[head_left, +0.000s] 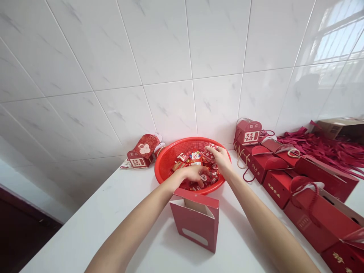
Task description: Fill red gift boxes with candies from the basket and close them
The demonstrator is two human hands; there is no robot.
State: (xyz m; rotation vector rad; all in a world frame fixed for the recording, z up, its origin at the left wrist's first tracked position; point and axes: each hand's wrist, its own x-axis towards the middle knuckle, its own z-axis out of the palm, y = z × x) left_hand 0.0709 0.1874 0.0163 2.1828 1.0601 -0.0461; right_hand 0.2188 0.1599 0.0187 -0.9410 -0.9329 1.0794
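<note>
A red plastic basket stands against the wall, holding a pile of wrapped candies. My left hand reaches down into the pile, its fingers curved and apart around a small red wrapped candy. At the basket's right side, my right hand pinches a red packet with white dots between thumb and fingers. Just in front of the basket, between my forearms, a red cardboard box stands upright with its top open. What lies deep inside that box is hidden.
Several red gift boxes with rope handles line the right side of the white table. Smaller red boxes sit left of the basket. Dark red ribbons and a brown carton lie at the back right. A tiled wall rises behind.
</note>
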